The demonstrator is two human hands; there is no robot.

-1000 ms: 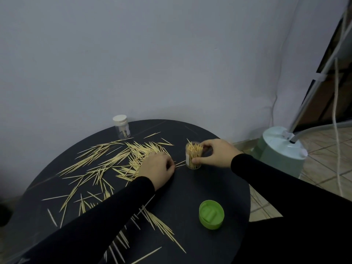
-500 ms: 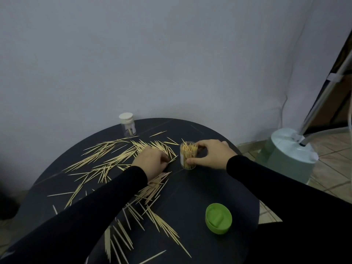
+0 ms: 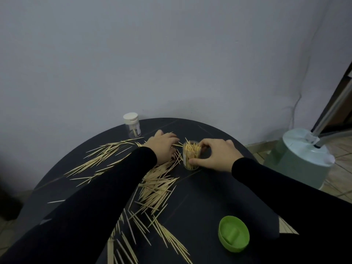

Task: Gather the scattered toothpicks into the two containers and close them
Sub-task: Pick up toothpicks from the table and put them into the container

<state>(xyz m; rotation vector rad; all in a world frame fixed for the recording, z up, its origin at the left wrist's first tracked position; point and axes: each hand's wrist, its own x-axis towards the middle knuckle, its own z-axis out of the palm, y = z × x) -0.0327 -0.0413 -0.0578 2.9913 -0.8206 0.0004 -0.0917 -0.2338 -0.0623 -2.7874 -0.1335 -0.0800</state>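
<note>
Our left hand (image 3: 162,147) slid further back over the toothpicks (image 3: 158,187), fingers flat, right hand (image 3: 215,156) grips the half-full jar (image 3: 191,156), so most picks, green lid (image 3: 233,236), white-capped jar (image 3: 131,125) remain.

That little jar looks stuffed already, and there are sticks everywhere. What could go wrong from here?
The open jar has toothpicks bristling above its rim, so pushing in more could spill some or tip it, though the right hand steadies it. The left hand lies on the loose toothpicks; a sweep could send some off the table edge. Sticking-out tips may also stop the green lid from seating.
</note>
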